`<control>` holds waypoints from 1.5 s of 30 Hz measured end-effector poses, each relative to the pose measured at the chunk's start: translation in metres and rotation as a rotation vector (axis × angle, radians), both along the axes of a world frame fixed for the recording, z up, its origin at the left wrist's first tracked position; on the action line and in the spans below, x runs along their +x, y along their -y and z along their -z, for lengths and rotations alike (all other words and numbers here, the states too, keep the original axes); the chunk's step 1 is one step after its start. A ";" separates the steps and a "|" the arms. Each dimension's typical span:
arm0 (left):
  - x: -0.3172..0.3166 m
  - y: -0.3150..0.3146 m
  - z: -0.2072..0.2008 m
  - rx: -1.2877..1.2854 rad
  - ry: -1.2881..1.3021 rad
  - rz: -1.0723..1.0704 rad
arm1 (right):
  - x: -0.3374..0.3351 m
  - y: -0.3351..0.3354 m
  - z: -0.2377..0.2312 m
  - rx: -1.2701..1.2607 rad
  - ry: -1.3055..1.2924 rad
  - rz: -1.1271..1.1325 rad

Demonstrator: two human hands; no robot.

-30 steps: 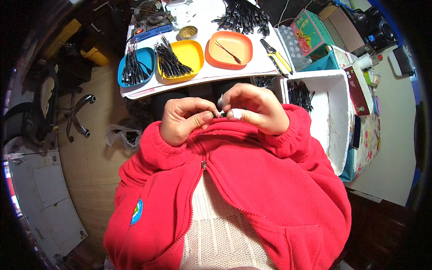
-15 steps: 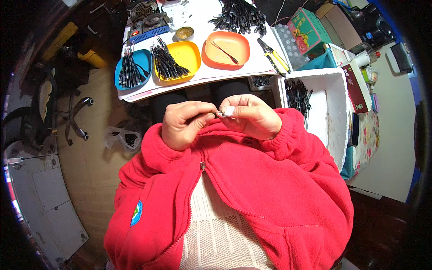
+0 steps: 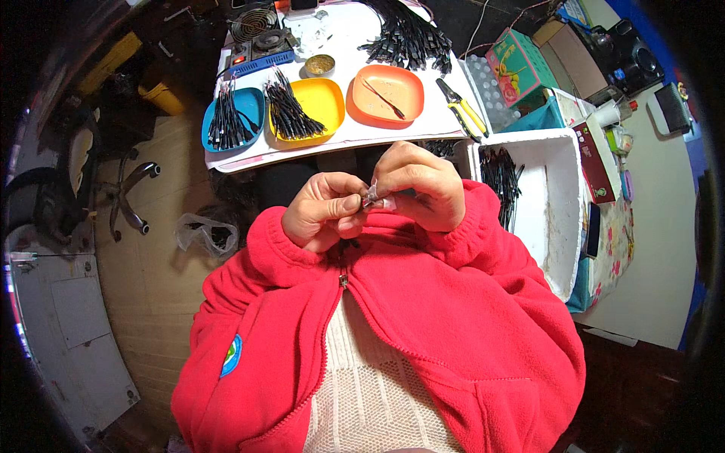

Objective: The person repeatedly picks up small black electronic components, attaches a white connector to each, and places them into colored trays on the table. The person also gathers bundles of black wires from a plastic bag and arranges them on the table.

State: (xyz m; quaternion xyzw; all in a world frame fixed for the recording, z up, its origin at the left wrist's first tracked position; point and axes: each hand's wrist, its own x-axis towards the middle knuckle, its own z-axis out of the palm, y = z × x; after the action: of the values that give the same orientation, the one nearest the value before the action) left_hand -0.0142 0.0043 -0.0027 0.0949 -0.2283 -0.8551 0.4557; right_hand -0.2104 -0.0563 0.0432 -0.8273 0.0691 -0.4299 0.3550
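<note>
My two hands meet in front of the red jacket, just short of the table edge. My left hand [image 3: 328, 210] pinches a small wire end [image 3: 368, 201] between thumb and forefinger; most of it is hidden by the fingers. Against it, my right hand [image 3: 419, 185] pinches a bit of translucent film [image 3: 373, 189]. Something white [image 3: 389, 203] covers the tip of my right thumb. On the table, an orange tray [image 3: 400, 83] carries one thin black cable with reddish leads [image 3: 384, 97]. A yellow tray [image 3: 332, 98] and a blue tray [image 3: 255, 98] hold bundles of black cables.
Yellow-handled pliers [image 3: 464, 112] lie right of the orange tray. A small bowl [image 3: 319, 66] and a burner-like device [image 3: 264, 49] stand behind the trays. More black cables [image 3: 408, 38] are heaped at the back. A white foam box [image 3: 563, 204] with cables stands at right.
My right hand has risen and its fingers have curled down over the small piece. My left hand has shifted slightly right and turned, its thumb now on top.
</note>
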 end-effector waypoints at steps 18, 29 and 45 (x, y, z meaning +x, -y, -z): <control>0.007 -0.014 -0.035 -0.529 0.833 -0.518 | -0.009 -0.012 -0.015 -0.299 -0.121 0.337; -0.005 -0.013 -0.033 -0.866 1.254 -0.962 | 0.017 -0.018 0.000 -0.447 -0.167 0.640; 0.024 0.029 -0.031 -0.440 0.851 -0.570 | 0.019 0.037 0.004 0.746 0.015 0.078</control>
State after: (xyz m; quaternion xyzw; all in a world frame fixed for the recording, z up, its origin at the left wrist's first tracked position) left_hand 0.0101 -0.0248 0.0285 0.3923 -0.5306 -0.5165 0.5458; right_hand -0.1911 -0.0934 0.0393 -0.6345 0.2499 -0.3947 0.6158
